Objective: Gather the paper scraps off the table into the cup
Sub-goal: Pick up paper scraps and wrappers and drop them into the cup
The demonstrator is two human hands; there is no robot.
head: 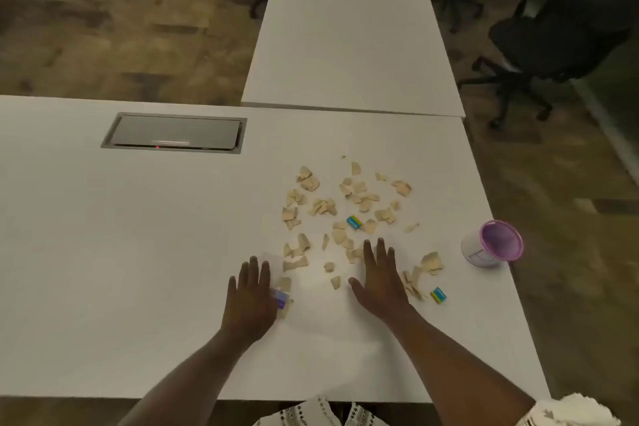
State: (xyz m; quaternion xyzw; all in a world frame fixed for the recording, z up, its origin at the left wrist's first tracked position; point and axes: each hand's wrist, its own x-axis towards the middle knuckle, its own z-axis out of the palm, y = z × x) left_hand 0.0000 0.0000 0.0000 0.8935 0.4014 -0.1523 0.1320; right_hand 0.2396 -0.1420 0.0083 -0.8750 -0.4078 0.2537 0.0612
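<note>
We see our two hands lying flat on the white counter (138,252), fingers spread, holding nothing. Our left hand (250,297) partly covers a small blue and purple thing (281,299), too blurry for us to name. Our right hand (380,282) rests at the near edge of the scraps (345,204), touching a few of them.

The tan scraps lie scattered between and beyond our hands, on the right part of the counter. Two little blue and yellow blocks sit among them, one (354,222) far from us and one (438,295) near the right hand. Each has tiny writing we cannot read.

The cup (492,245) stands to the right, close to the counter's right edge, apart from the scraps. It is white with a pink rim and a thin gray mark on its side. We cannot tell what is inside.

Our sleeve (570,411) is cut off at the bottom.
</note>
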